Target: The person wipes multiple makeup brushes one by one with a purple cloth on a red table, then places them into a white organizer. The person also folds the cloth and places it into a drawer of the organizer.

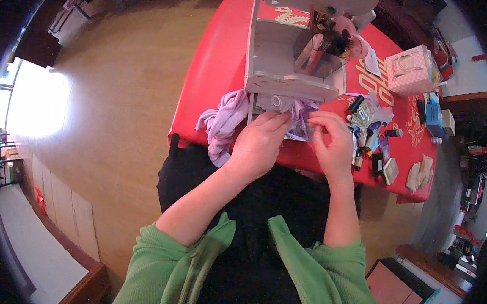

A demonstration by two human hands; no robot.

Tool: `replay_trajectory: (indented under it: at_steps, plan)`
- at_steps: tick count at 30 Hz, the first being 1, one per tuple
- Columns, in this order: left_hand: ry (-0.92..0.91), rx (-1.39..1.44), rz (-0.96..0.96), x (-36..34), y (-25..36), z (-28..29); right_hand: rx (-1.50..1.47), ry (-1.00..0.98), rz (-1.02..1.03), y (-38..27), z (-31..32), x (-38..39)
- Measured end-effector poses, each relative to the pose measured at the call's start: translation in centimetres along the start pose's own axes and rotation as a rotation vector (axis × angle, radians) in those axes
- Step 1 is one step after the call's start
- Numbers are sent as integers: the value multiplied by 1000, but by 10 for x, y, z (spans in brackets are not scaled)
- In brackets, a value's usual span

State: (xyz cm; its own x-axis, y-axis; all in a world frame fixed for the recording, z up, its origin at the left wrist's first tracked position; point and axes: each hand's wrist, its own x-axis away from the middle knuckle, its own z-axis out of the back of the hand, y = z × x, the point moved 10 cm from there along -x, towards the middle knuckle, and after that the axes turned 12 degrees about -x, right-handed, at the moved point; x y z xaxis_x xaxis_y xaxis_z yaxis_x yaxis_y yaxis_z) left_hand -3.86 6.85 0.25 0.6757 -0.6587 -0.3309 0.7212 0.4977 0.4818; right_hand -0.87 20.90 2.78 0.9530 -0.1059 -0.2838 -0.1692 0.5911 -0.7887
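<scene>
A pale wooden desktop organizer point(293, 84) stands on the red-covered table, its low drawer point(251, 109) pulled out toward me. Inside lie a white coiled item point(277, 103) and crumpled lilac material point(300, 119). My left hand point(260, 142) reaches over the drawer's front left, its extended fingers resting on the contents. At the drawer's right edge hovers my right hand point(334, 143), loosely curved, thumb apart from the fingers and nothing visible between them. A twisted lilac cloth point(223, 123) hangs over the table edge, left of the drawer.
Makeup brushes stand in a clear holder point(325, 57) on the organizer. Several small bottles, tubes and a coiled cable point(362, 113) lie to the right. Beyond them are a pink patterned box point(410, 70), a blue box point(436, 119) and a beige cloth point(419, 173) near the table's edge.
</scene>
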Motion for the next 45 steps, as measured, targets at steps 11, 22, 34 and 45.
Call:
replay_trajectory:
  at_steps: [11,22,34,45]
  plan:
    - [-23,-60,8,-1,1,-1,378,-166,201,-23,-55,-8]
    - [14,-63,91,-1,-5,11,383,-426,144,-22,-51,-1]
    - [60,-131,38,-4,-5,19,234,-74,265,-16,-28,-15]
    - [107,-248,31,-15,-9,17,234,-56,266,-12,-38,-17]
